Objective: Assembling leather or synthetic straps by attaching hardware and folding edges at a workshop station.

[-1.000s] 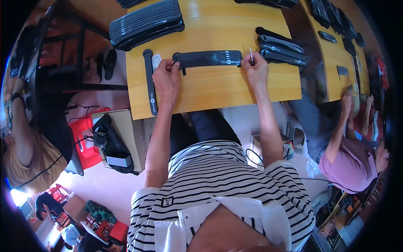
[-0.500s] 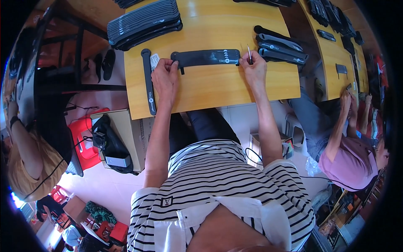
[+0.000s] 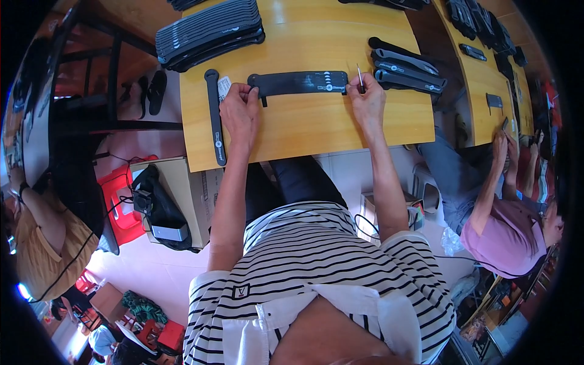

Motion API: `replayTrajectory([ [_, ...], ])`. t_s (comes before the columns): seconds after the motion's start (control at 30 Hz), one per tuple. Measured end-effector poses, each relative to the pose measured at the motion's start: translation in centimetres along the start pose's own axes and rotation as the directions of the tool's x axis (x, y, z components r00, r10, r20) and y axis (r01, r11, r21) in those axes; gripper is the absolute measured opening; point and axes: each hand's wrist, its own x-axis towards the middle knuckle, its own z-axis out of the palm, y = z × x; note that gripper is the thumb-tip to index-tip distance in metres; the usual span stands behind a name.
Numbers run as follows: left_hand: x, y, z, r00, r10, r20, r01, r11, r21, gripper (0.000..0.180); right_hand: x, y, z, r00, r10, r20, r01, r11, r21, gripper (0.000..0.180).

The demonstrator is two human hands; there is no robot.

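Left hand point(image 3: 240, 112) pinching black strap point(image 3: 298, 83), stacked straps point(image 3: 210, 33) behind

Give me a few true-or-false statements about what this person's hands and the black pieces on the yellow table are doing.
1. The left hand presses on the left end of the long black strip. True.
2. The right hand is empty. False: it pinches a thin pointed tool at the strip's right end.
3. A stack of black strips sits at the far left of the yellow table. True.
4. A single black strip lies across the person's lap. False: it lies on the table, left of the left hand.
5. The pile of grey and black strips lies right of the right hand. True.
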Motion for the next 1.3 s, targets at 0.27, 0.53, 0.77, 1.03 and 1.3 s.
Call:
replayTrajectory([
  [0.27, -0.2, -0.2, 0.5, 0.977, 0.184, -0.107, -0.174, 0.980, 0.095, 0.010, 0.0, 0.0, 0.1, 1.000, -0.020, -0.013, 0.020, 1.000, -0.001, 0.008],
  [0.53, 0.1, -0.2, 0.3, 0.999, 0.028, -0.042, -0.028, 1.000, 0.004, 0.015, 0.1, 0.0, 0.0, 1.000, -0.015, -0.011, 0.015, 1.000, -0.017, 0.008],
  [0.77, 0.6, -1.1, 0.1, 1.000, -0.025, 0.006, 0.025, 0.997, -0.070, 0.018, 0.2, 0.4, 0.1, 1.000, -0.008, -0.001, 0.008, 0.999, -0.036, 0.008],
  [1.03, -0.4, 0.3, -1.0, 0.964, 0.225, -0.140, -0.233, 0.971, -0.046, 0.022, 1.2, -0.8, -1.1, 1.000, -0.029, -0.004, 0.028, 0.996, -0.081, 0.006],
  [1.3, -1.6, 1.8, 4.1, 0.763, 0.560, 0.323, -0.645, 0.628, 0.435, 0.076, 3.2, -3.8, 4.6, 0.896, -0.443, 0.024, 0.386, 0.753, -0.532, 0.013],
])
